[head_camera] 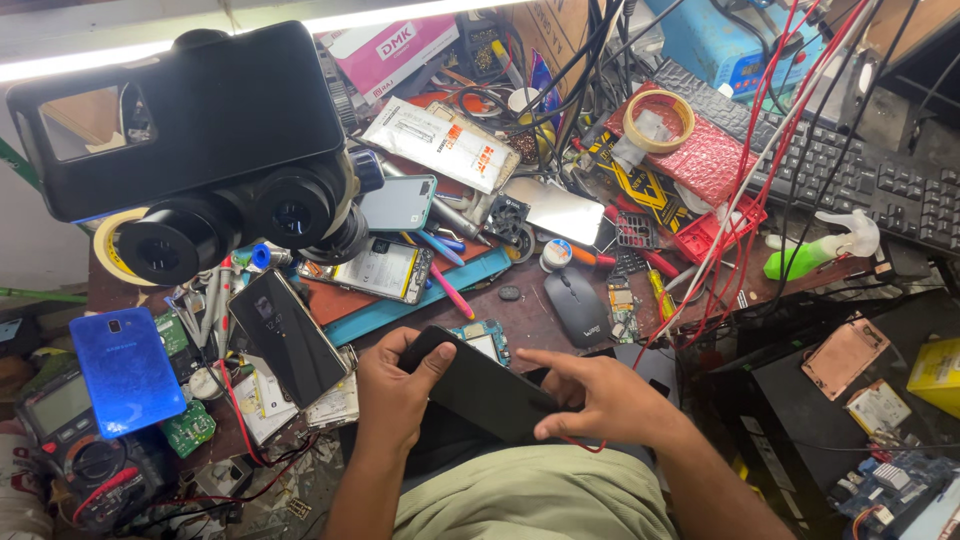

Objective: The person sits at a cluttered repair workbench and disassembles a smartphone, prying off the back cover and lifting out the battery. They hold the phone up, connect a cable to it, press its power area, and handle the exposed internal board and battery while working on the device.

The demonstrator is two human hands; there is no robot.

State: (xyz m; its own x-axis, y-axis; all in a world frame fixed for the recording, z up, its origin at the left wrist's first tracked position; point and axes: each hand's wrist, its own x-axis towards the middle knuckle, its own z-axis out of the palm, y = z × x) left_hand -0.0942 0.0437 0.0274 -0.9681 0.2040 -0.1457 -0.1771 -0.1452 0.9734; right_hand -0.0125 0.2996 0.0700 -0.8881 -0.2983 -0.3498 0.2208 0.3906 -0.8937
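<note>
The cluttered worktop (560, 310) carries the most, and over its left side hangs a black stereo microscope (215, 130) with two eyepieces turned toward the wearer. A black keyboard (860, 175) lies at the far right, with red wires (760, 170) trailing down across it toward the lap.

Close to the body, both hands hold a black smartphone (480, 385), tilted, just above the worktop's near edge. The left hand (395, 385) is closed round its upper left end, thumb over the face. The right hand (600, 395) pinches the lower right end between thumb and fingertips, index finger stretched out along the dark surface. The phone looks whole and shut; no seam is lifted and no tool is in either hand, so I judge that any opening is not yet begun.

Near it lie a second black phone (285, 335), a blue phone back (125, 370), an opened phone showing its battery (375, 268), a black mouse (577, 305), a multimeter (85, 455), a tape roll (658, 120) and a small green circuit board (188, 428). Loose parts crowd every free spot beside the hands.
</note>
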